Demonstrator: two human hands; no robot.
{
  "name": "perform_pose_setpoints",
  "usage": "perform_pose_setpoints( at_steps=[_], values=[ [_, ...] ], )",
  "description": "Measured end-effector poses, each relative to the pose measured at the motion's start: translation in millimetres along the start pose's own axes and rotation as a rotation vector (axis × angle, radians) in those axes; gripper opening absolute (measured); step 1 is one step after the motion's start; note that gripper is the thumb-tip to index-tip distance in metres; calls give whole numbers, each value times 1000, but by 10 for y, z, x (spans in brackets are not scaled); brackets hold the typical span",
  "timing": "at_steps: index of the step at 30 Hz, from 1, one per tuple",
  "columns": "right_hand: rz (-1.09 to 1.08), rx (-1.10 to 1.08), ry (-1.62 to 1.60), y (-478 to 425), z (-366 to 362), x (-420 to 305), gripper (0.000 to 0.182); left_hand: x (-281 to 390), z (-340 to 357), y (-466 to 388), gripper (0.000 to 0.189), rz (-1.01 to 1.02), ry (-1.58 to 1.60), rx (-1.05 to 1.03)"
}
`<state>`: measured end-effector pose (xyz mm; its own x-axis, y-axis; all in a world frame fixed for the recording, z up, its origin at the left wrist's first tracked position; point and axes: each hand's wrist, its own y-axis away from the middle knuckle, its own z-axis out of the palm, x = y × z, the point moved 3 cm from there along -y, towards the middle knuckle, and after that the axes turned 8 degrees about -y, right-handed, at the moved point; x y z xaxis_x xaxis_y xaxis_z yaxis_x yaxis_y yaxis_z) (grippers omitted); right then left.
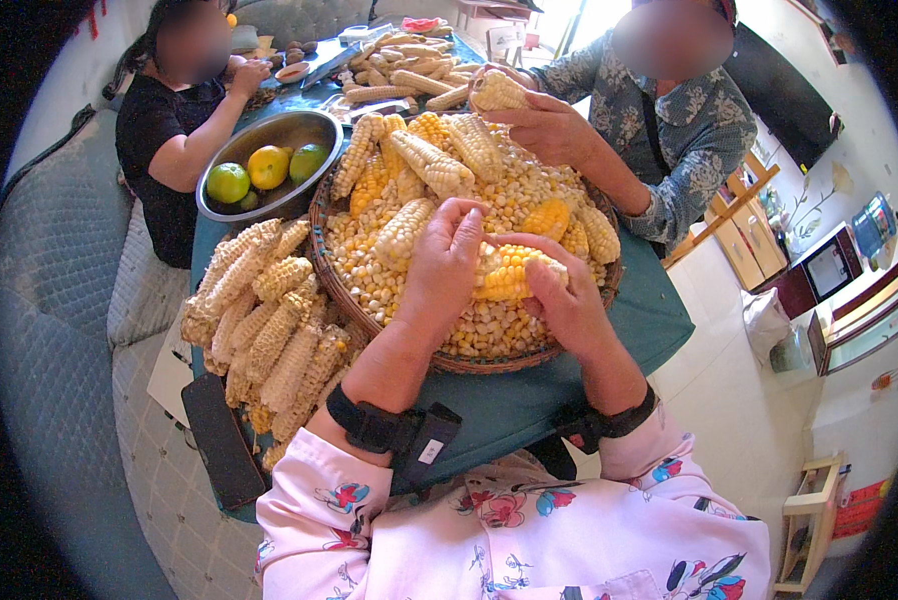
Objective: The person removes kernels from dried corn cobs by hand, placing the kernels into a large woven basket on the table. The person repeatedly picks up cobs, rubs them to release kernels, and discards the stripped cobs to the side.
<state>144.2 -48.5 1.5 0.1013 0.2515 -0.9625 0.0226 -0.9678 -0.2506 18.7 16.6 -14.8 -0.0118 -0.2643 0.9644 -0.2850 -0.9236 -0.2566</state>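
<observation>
Over a round wicker basket (344, 311) full of loose corn kernels (486, 330), my right hand (569, 300) grips a yellow corn cob (505, 274) that is partly stripped of kernels. My left hand (445, 259) is at the cob's left end, fingers curled and thumb against the index finger; whether it holds kernels is hidden. Whole white cobs (434, 165) and yellow cobs (546, 219) lie on the kernels. Across the basket, another person's hands (554, 127) hold a pale cob (497, 91).
Stripped cobs (269, 322) are heaped left of the basket, beside a dark phone (222, 439) at the table edge. A metal bowl (212, 206) holds green and yellow citrus fruit. More cobs (411, 67) lie farther back. A second person (167, 142) sits at the left.
</observation>
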Motion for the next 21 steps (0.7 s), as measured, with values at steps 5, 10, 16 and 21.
perform_pose_setpoints(
  at_steps=[5,10,16,21],
  values=[
    [213,83,-313,-24,-62,11,29,-40,47,-13,29,153,-98,-111],
    [203,81,-222,-8,-71,51,28,205,66,87,27,269,-357,-234],
    [92,70,-162,52,-47,10,26,240,97,112,25,366,-222,-94],
    [-11,14,-95,38,-19,38,26,101,57,47,35,182,-184,-56]
  ],
)
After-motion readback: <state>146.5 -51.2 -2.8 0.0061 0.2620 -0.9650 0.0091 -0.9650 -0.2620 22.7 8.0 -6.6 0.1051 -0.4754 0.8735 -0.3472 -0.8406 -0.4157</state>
